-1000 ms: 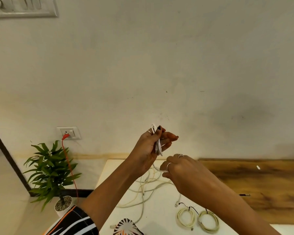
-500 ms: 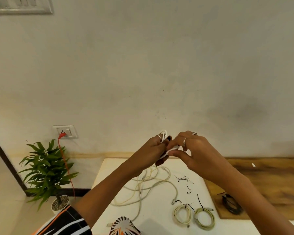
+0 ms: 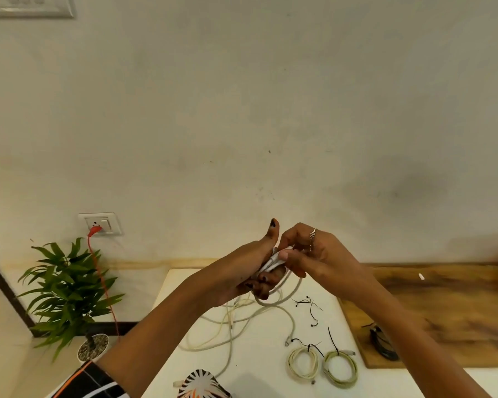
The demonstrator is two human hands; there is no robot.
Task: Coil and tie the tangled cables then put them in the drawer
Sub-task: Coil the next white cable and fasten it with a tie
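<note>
Smooth white table (image 3: 259, 366); matt grained wood board (image 3: 457, 308); pale rubbery-looking cables (image 3: 230, 334); matt wall (image 3: 242, 110).

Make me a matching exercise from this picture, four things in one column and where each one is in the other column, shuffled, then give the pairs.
Things:
1. white cable
2. two coiled cables
3. loose ties
4. plant

Places:
A. on the floor beside the table's left edge
B. lying on the table, near edge, tied
C. held up between the left hand and right hand
D. on the table, beyond the coils, under the right hand

Pairs: 1-C, 2-B, 3-D, 4-A
</note>
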